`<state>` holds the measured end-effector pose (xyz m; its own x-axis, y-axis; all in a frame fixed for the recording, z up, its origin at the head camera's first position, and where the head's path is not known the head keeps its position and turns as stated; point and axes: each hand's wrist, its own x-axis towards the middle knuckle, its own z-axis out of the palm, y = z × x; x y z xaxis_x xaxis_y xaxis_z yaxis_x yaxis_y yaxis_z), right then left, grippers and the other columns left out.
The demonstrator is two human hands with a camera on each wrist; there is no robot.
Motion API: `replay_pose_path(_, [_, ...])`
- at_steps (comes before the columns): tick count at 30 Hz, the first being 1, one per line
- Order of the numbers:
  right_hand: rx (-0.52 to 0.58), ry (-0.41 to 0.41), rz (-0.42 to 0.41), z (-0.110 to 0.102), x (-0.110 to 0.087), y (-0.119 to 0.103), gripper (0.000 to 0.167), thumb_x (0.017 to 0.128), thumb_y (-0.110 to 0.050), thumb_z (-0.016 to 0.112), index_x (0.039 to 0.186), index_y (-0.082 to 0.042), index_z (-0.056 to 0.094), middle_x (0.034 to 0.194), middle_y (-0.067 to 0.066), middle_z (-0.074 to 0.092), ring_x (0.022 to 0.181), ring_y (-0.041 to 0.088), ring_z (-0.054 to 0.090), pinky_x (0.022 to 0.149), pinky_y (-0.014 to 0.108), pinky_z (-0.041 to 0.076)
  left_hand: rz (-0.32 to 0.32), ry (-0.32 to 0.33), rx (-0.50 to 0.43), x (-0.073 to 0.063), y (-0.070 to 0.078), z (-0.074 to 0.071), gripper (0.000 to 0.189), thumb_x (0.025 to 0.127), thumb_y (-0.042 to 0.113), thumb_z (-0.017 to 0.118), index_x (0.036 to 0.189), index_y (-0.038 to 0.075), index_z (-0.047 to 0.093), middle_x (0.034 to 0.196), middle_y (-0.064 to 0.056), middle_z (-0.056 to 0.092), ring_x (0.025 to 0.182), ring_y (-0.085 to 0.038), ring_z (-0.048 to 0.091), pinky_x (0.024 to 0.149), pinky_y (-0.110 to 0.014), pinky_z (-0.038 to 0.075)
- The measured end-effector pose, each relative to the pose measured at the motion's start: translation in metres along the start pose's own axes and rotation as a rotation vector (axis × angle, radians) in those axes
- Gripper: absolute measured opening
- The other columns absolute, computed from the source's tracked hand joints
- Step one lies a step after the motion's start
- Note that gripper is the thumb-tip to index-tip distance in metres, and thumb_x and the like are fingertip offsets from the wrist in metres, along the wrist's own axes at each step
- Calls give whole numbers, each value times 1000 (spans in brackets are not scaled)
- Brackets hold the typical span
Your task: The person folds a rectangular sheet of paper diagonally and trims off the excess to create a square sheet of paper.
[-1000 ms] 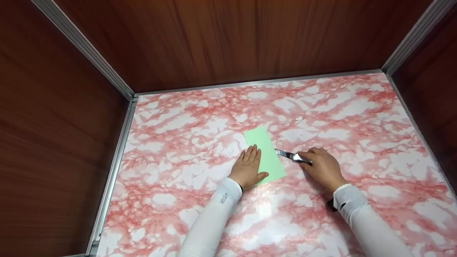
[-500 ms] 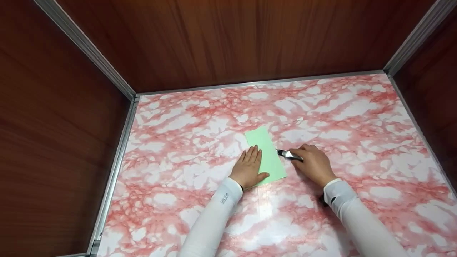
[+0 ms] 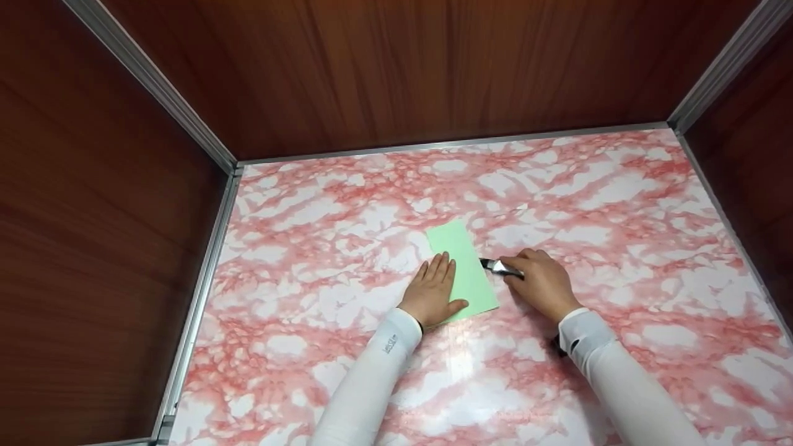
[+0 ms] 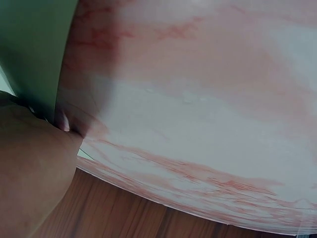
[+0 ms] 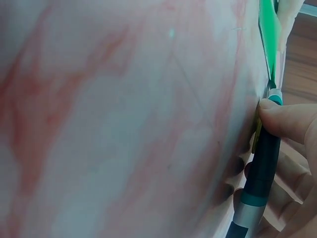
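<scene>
A green sheet of paper [image 3: 472, 279] lies on the marbled table, its long edge slanting to the right. My left hand [image 3: 429, 292] presses flat on its left part, fingers straight and thumb spread over the lower end. In the right wrist view my right hand [image 5: 292, 148] grips a knife [image 5: 262, 168] by its dark handle with teal and grey bands, thumb on top. From the head view, the knife [image 3: 499, 267] points left at the paper's right edge, and most of its blade is hidden there. The left wrist view catches the green paper [image 4: 34, 44] only along its left side.
A red and white marbled table top [image 3: 322, 297] spreads around both hands. Dark wood panels [image 3: 396, 68] with metal edge strips [image 3: 204, 260] wall in its back, left and right. A small pale scrap [image 3: 522, 207] lies beyond the right hand.
My right hand has moved left toward the paper with the knife, and less of the blade shows now. The left hand and paper have stayed nearly in place.
</scene>
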<state>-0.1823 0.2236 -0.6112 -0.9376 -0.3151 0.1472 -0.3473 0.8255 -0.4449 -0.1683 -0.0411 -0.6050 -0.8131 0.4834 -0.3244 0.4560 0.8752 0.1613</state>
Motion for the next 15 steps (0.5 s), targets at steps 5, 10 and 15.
replay_pose_path(5, [5, 23, 21, -3, -1, 6, 38, 87, -19, 83, 124, -13, 76, 100, 8, 66, 89, 30, 59, 70, 48, 48, 4, 1, 14, -1, 0, -1, 90, 104, 65, 38, 165, 7, 7, 171, -12, 0, 157, -25, -3, 125, -42, 4])
replay_pose_path(10, [15, 39, 30, -5, -3, 10, 38, 86, -17, 83, 124, -12, 76, 100, 8, 66, 89, 30, 59, 70, 47, 47, 10, 2, 20, -1, 0, -2, 90, 103, 66, 37, 165, 6, 7, 171, -12, 1, 157, -25, -2, 125, -43, 4])
replay_pose_path(15, [10, 44, 19, -5, -7, 11, 39, 86, -17, 83, 123, -12, 77, 99, 7, 66, 88, 30, 59, 70, 47, 47, 23, -1, 13, -1, -1, -2, 90, 104, 65, 38, 165, 6, 8, 171, -12, 1, 157, -25, -2, 125, -44, 4])
